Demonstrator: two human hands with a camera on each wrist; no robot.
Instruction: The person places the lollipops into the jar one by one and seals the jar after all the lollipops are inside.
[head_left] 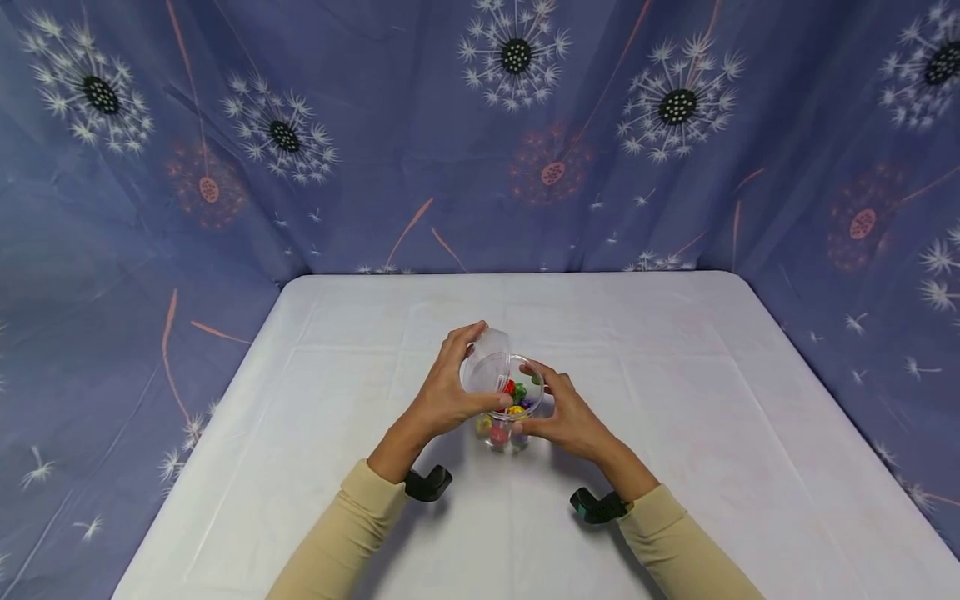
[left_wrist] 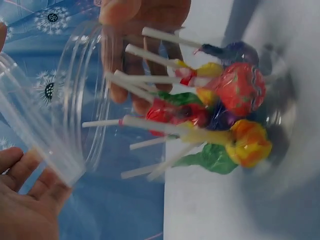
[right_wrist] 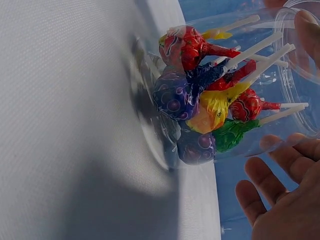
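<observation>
A clear plastic jar [right_wrist: 247,142] stands upright on the white table, holding several wrapped lollipops [left_wrist: 243,90] in red, yellow, green and purple, sticks pointing up. My left hand [head_left: 442,398] grips a clear lid [head_left: 491,342], thumb on the near side and fingers on the far side. The lid is tilted over the left part of the jar's mouth; whether it touches the rim [left_wrist: 97,145] I cannot tell. With thumb and fingers around its upper part, my right hand [head_left: 573,421] holds the jar from the right.
A white cloth covers the table [head_left: 337,350]. Behind and beside it hangs a blue curtain [head_left: 420,108] with a dandelion print. Dark wrist devices show at the left wrist [head_left: 429,483] and the right wrist [head_left: 597,506].
</observation>
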